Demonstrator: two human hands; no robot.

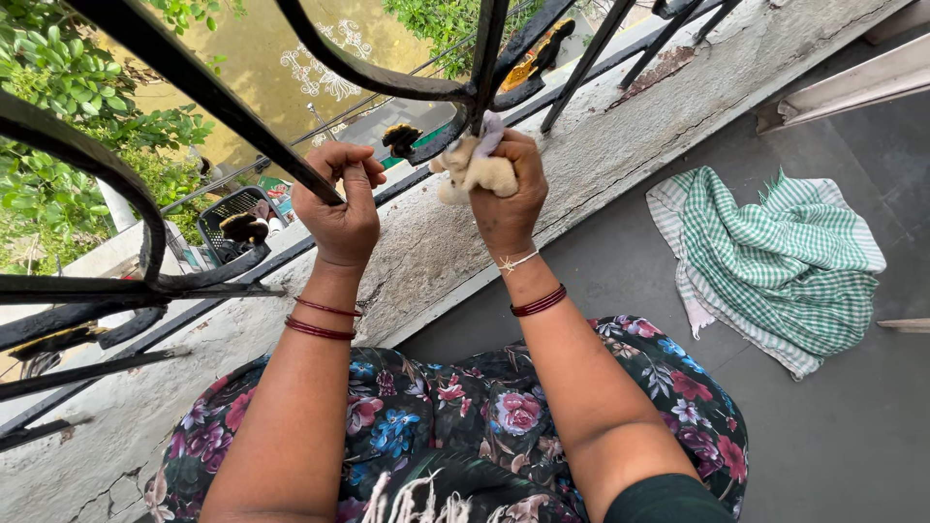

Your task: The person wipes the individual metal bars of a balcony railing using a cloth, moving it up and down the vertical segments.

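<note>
outdoors, left hand (339, 208) gripping railing (194, 82), right hand (506, 189) clutching rag (477, 169)

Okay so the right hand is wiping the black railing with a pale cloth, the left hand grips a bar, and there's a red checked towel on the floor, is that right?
Nearly. The towel on the floor is green and white checked, not red, as the head view shows. The rest stands: the right hand presses a pale cloth to the black railing, and the left hand grips a bar.
</note>
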